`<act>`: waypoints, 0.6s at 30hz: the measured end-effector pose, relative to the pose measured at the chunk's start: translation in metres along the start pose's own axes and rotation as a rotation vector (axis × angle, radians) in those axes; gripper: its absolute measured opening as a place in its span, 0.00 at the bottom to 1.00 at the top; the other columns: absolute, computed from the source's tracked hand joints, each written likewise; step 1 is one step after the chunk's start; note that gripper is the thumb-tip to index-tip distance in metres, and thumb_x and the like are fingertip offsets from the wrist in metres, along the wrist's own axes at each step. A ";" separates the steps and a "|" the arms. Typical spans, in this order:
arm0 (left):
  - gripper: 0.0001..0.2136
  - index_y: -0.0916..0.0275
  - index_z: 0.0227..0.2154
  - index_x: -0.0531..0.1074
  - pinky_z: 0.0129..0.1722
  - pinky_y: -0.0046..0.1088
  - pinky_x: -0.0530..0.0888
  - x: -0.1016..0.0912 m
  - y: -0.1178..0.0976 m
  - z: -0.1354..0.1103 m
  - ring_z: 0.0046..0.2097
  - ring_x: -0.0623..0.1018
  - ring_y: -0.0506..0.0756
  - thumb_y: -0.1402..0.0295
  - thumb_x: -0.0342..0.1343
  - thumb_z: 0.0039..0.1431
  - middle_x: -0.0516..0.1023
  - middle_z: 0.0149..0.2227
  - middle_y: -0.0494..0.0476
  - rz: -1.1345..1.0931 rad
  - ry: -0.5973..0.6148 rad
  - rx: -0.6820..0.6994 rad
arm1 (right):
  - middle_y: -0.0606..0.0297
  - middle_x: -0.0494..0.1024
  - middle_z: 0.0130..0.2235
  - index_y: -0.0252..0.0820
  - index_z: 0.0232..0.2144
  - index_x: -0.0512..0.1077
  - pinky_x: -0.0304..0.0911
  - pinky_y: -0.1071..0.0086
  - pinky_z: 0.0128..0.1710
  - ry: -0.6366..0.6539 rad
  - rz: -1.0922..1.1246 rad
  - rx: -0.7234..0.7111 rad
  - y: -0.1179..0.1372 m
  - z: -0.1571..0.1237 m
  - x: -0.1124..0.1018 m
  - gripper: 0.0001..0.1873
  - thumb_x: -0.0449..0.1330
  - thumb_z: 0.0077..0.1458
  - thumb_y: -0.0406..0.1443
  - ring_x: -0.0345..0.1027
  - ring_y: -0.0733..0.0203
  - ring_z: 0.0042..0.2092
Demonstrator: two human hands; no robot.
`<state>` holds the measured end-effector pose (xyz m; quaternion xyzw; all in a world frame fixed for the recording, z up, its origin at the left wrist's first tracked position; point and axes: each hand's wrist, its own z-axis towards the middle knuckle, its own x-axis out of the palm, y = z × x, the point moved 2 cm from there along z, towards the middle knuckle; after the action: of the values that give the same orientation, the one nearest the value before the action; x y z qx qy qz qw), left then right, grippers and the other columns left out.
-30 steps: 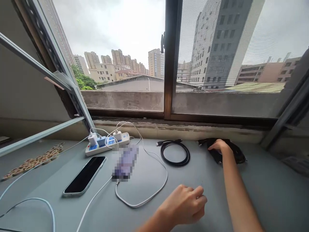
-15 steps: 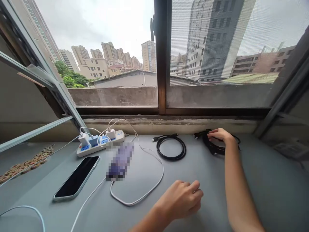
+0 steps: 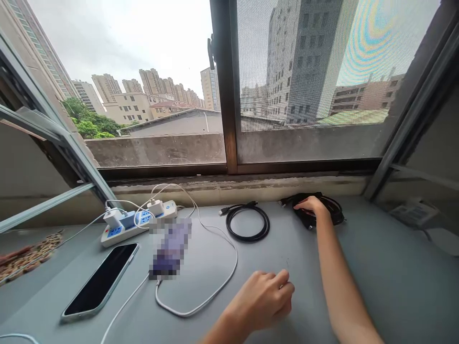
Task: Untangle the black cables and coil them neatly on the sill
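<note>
My right hand (image 3: 313,206) reaches out to a thick coil of black cable (image 3: 333,210) at the back right, its fingers closed over the coil's left part. The fingertips are partly hidden against the dark loops. My left hand (image 3: 265,296) is held over the grey tabletop nearer the front, fingers curled in and holding nothing visible; its palm side is hidden. Between the right hand's coil and the white charging leads lies a second, thinner black cable (image 3: 266,231), wound in a ring with its plugs at the top.
A white power strip (image 3: 168,210) with chargers stands at the back left. In front lie a dark-screened phone (image 3: 102,282) and a blurred purple device (image 3: 172,248) with a white cable (image 3: 234,267) looping right. A beaded mat (image 3: 32,255) is far left; the window (image 3: 231,143) rises behind.
The view has shifted, so most things appear further left. My right hand has settled lower onto the black coil, its fingers closing on it. The left hand keeps its curled shape.
</note>
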<state>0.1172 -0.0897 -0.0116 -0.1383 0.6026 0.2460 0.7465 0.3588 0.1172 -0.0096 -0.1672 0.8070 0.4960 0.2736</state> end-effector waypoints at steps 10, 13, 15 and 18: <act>0.04 0.61 0.31 0.64 0.20 0.31 0.57 0.000 0.002 0.000 0.23 0.65 0.51 0.76 0.49 0.55 0.68 0.32 0.50 -0.016 -0.001 -0.004 | 0.64 0.77 0.33 0.36 0.34 0.73 0.67 0.66 0.37 -0.360 0.109 -0.167 0.012 -0.001 -0.029 0.11 0.60 0.57 0.40 0.71 0.65 0.32; 0.04 0.61 0.31 0.65 0.20 0.31 0.56 0.002 0.002 0.000 0.22 0.64 0.51 0.77 0.49 0.55 0.67 0.32 0.49 -0.018 0.016 -0.009 | 0.65 0.77 0.24 0.37 0.28 0.75 0.65 0.69 0.33 -0.507 0.194 -0.243 0.013 -0.010 -0.046 0.09 0.61 0.53 0.38 0.70 0.64 0.25; 0.05 0.61 0.32 0.65 0.20 0.31 0.57 0.002 0.003 0.000 0.22 0.64 0.51 0.77 0.49 0.54 0.68 0.32 0.49 -0.019 0.028 -0.013 | 0.61 0.78 0.24 0.36 0.29 0.76 0.63 0.70 0.30 -0.647 0.264 -0.291 0.014 -0.019 -0.058 0.12 0.57 0.54 0.38 0.69 0.62 0.22; 0.05 0.61 0.32 0.65 0.21 0.31 0.57 0.002 0.003 0.001 0.23 0.66 0.51 0.77 0.50 0.53 0.68 0.33 0.49 -0.035 0.057 -0.016 | 0.55 0.79 0.28 0.31 0.39 0.76 0.61 0.69 0.27 -0.869 0.363 -0.329 0.015 -0.036 -0.077 0.20 0.51 0.58 0.41 0.68 0.60 0.22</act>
<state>0.1167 -0.0865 -0.0132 -0.1620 0.6192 0.2337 0.7319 0.4019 0.0915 0.0608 0.1572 0.5457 0.6801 0.4636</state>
